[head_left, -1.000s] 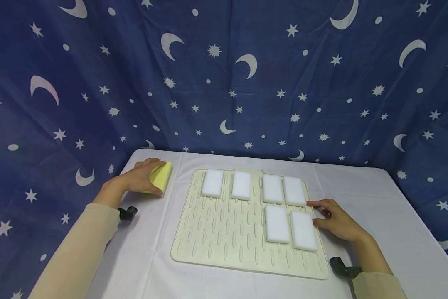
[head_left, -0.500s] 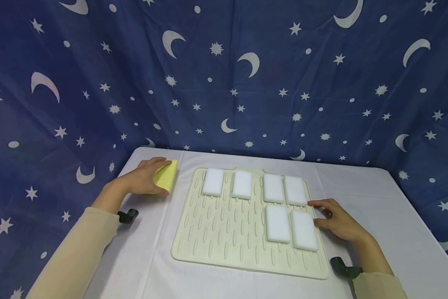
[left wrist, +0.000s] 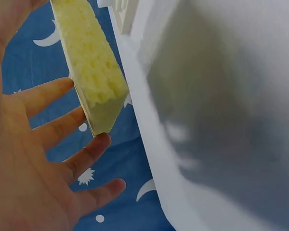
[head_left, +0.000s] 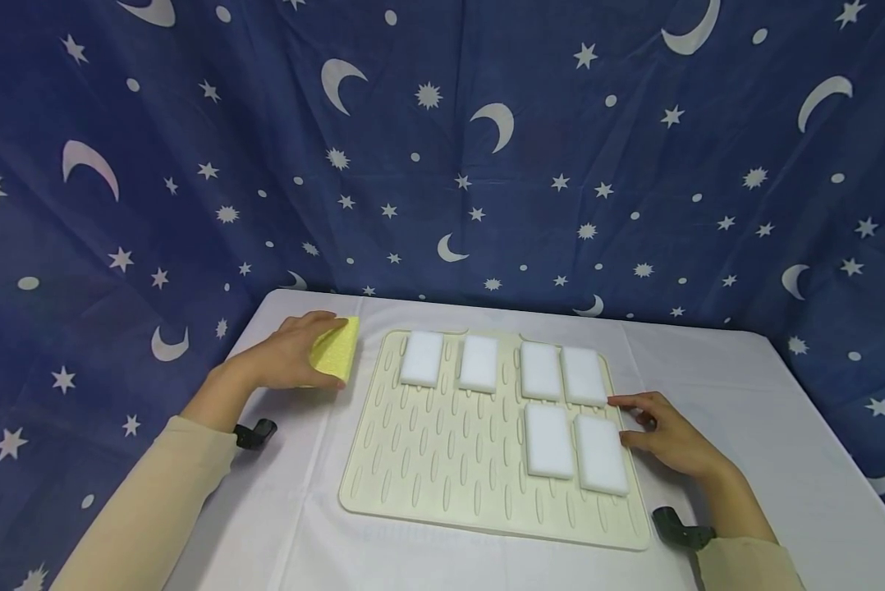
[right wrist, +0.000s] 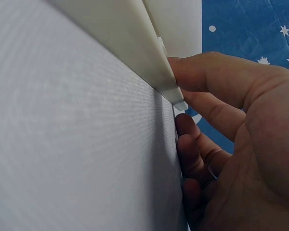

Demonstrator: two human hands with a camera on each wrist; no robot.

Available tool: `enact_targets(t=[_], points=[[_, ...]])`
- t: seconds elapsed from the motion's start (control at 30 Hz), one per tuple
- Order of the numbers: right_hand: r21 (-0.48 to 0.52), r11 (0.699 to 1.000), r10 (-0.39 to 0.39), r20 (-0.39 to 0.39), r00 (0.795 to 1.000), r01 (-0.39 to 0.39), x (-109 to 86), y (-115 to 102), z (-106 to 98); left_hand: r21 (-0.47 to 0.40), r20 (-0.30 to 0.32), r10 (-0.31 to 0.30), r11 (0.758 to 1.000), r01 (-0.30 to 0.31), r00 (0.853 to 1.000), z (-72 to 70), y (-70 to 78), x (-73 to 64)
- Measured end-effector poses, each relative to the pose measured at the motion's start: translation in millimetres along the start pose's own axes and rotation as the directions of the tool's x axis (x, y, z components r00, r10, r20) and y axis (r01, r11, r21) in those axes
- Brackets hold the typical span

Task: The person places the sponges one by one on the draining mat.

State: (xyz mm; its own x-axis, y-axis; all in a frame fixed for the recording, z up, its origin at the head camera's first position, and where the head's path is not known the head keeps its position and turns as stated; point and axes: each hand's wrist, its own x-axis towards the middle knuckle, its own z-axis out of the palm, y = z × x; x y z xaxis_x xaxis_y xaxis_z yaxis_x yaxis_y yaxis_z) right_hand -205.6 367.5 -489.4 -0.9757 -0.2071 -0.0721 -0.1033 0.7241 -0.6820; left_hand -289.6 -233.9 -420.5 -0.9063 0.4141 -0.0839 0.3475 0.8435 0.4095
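My left hand (head_left: pixel 289 355) pinches a yellow sponge (head_left: pixel 337 353) between thumb and fingers, left of the cream ridged mat (head_left: pixel 442 484). In the left wrist view, the porous yellow sponge (left wrist: pixel 91 62) is held off the white cloth, with fingertips along one face. My right hand (head_left: pixel 671 439) rests at the mat's right edge, thumb and index finger touching there. Up close in the right wrist view, the thumb lies against the mat's rim (right wrist: pixel 135 43), other fingers loosely bent. White rectangular sponges lie on the mat, the nearest to my right hand being a white sponge (head_left: pixel 601 454).
Two white sponges lie apart at the mat's back left, including the leftmost white sponge (head_left: pixel 422 359); several more are grouped at its right. A white tablecloth (head_left: pixel 383 558) covers the table. A blue curtain (head_left: pixel 413 164) with moons and stars hangs behind and at the sides.
My left hand has moved slightly right with the yellow sponge, toward the mat. The right hand and the white sponges have stayed in place.
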Motion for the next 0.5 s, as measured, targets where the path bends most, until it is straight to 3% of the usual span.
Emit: enact_targets(t=[0.5], points=[[-0.003,1.0,0.0,0.001,1.0,0.0,-0.3,1,0,0.071,-0.041,0.014,0.997,-0.011,0.999,6.1,19.0,-4.7]])
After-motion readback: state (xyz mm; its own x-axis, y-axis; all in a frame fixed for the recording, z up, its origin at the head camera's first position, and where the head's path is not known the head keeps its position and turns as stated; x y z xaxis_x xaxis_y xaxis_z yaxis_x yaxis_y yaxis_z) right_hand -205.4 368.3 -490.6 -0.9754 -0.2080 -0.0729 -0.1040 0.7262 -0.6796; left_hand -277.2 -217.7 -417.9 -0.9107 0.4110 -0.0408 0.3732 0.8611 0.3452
